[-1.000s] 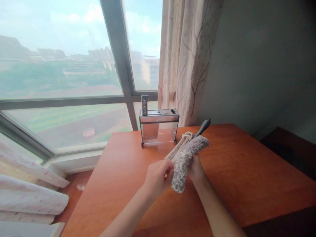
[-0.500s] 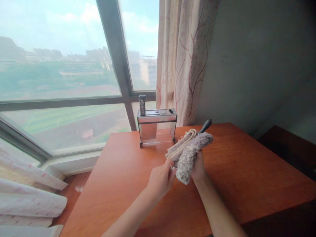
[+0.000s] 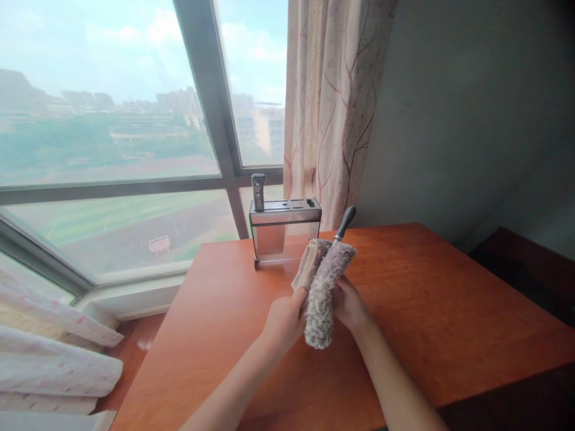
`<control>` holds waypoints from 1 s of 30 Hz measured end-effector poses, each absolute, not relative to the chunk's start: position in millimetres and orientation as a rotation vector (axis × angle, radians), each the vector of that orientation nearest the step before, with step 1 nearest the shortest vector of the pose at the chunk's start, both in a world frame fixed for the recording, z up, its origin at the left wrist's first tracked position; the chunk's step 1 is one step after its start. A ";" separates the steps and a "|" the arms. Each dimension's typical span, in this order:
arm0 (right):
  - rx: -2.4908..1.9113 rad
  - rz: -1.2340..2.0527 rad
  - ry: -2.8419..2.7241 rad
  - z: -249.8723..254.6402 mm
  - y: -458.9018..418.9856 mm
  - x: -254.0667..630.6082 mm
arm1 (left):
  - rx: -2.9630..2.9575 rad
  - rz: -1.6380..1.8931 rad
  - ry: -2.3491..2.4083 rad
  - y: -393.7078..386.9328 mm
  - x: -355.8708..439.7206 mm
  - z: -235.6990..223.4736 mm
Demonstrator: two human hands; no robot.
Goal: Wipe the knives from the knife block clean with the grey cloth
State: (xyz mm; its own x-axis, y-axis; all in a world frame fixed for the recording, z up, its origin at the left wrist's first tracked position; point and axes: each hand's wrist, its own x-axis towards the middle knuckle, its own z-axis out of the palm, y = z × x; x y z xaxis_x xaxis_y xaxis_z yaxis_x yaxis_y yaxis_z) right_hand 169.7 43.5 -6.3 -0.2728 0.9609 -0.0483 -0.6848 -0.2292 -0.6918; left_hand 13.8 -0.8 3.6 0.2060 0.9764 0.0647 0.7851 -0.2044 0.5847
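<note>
A fuzzy grey-white folded cloth (image 3: 320, 317) is held above the table between both my hands. My left hand (image 3: 287, 320) grips its left side, thumb on the near fold. My right hand (image 3: 350, 304) is closed on the cloth's right side, its fingers partly hidden behind. From the far end of the cloth sticks a dark handle (image 3: 345, 221) with a short bit of metal at its base, like that of a sharpening steel; whatever lies lower is covered by the cloth. Behind the cloth stands a clear-sided knife block (image 3: 269, 239) with one grey-handled knife (image 3: 258, 193) in its left slot.
The reddish-brown wooden table (image 3: 215, 335) fills the foreground. At its back are a large window (image 3: 135, 137) and a patterned curtain (image 3: 332, 108). Another curtain (image 3: 54, 365) hangs at the lower left, and a grey wall (image 3: 467, 120) rises on the right.
Both hands have moved the cloth and the handle to the left. The handle has swung more upright, and the cloth's far folds are drawn closer together. The knife block stays put.
</note>
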 end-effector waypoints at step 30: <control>-0.559 1.696 -0.607 -3.1 53.7 183.3 | 2.019 0.993 1.284 -1.0 4.2 14.4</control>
State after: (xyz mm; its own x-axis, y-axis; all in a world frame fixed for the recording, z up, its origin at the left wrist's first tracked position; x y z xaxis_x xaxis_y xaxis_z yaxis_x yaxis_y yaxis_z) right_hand 183.3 53.7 -3.1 -0.1949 0.9799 -0.0432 -0.7300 -0.1743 -0.6609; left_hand 4.2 -1.0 14.4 0.2731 0.9161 0.2935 0.5143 -0.3969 0.7603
